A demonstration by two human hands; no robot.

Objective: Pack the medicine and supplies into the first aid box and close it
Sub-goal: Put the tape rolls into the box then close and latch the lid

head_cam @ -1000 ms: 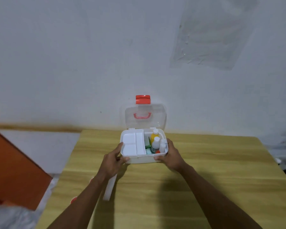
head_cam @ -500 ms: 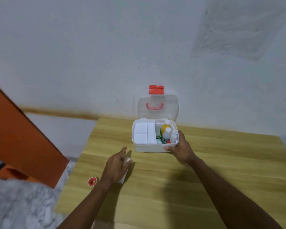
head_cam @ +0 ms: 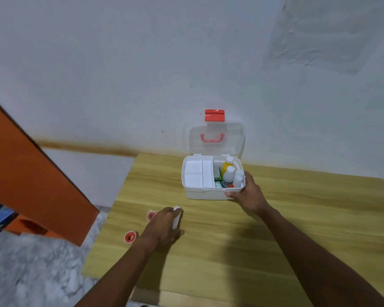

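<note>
Two red rolls (head_cam: 131, 237) lie on the table (head_cam: 242, 258).

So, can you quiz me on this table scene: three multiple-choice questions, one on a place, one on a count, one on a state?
1. Where is the right hand? A on the front right corner of the box; B on a chair; C in a drawer.
2. How many red tape rolls lie on the table? A one; B two; C four.
3. The lid is: A shut; B removed; C standing open.
Answers: 1 A, it grips that corner. 2 B, both beside the left hand gripping a white packet. 3 C, upright behind the bottles.
</note>
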